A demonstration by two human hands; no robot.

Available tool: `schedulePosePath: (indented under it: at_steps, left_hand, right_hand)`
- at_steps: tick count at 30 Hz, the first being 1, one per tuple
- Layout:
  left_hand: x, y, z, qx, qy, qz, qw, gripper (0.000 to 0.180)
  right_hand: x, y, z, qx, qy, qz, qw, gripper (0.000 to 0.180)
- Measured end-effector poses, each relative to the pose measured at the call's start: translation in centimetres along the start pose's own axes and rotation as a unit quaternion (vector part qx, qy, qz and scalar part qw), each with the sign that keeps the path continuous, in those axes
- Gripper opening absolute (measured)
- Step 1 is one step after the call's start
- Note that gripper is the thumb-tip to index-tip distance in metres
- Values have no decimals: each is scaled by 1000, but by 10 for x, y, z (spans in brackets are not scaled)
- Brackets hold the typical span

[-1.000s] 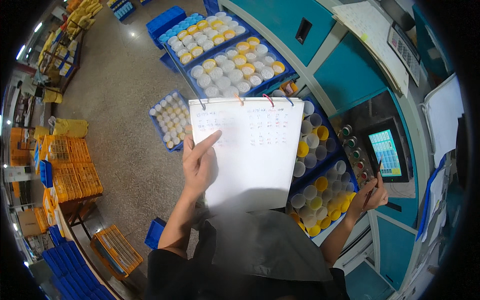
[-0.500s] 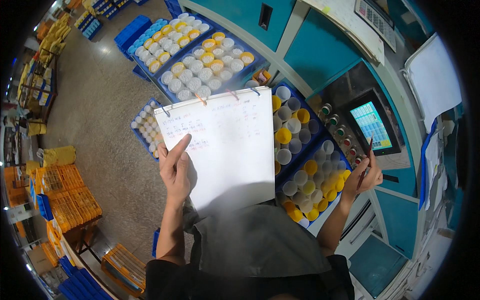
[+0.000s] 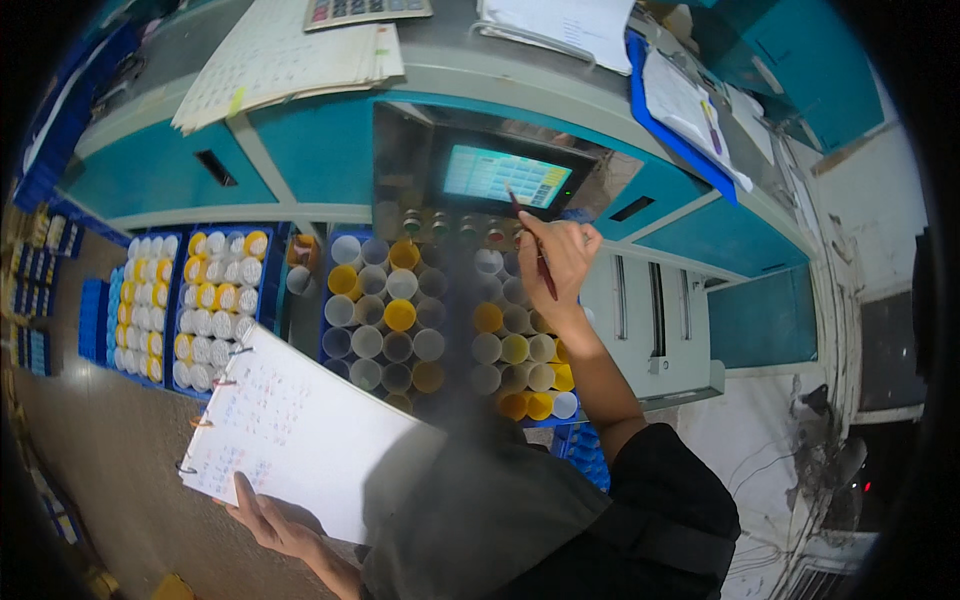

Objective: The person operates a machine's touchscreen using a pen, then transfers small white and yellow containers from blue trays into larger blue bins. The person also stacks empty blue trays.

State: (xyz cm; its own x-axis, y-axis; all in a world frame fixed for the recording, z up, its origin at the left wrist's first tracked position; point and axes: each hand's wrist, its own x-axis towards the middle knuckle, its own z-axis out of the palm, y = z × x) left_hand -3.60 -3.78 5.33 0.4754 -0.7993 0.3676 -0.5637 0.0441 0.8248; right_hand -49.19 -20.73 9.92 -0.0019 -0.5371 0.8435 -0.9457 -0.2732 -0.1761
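My left hand grips the lower left edge of a ring-bound notebook, its forefinger lying on the page. Handwritten rows fill the part of the page near the rings, and a shadow falls over the opposite side. In my right hand is a slim dark red pen, pinched between thumb and fingers. The pen's upper end reaches up in front of a lit touch screen set in a dark panel; whether it touches the glass I cannot tell. Round push buttons sit just below the screen.
Below the panel, blue crates hold white and yellow open cups. More crates, with filled cups, stand at the left. Loose papers, a calculator and a blue clipboard lie on the machine's top.
The view has turned right toward the machine. The notebook now appears lower left and tilted, still in my left hand. My right hand keeps the pen by the screen.
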Motion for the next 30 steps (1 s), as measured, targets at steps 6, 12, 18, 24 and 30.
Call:
schedulePosePath:
  at_steps: [6,12,18,24,30]
  left_hand:
    - [-2,1,1,-87,7,-60,994,44]
    - [3,-1,-1,-50,-24,-32,998,44]
    - [0,-8,-1,-74,-15,-32,997,45]
    - [1,-15,-4,-55,-32,-32,997,46]
    - [1,-10,-2,-8,-34,-31,999,45]
  right_hand:
    - [1,2,6,-3,0,8,1000,31]
    - [4,4,7,-15,9,3,1000,30]
    - [4,7,8,-6,23,1,1000,27]
    - [-4,9,5,-31,5,19,999,28]
    - [-5,14,2,-46,5,21,999,30]
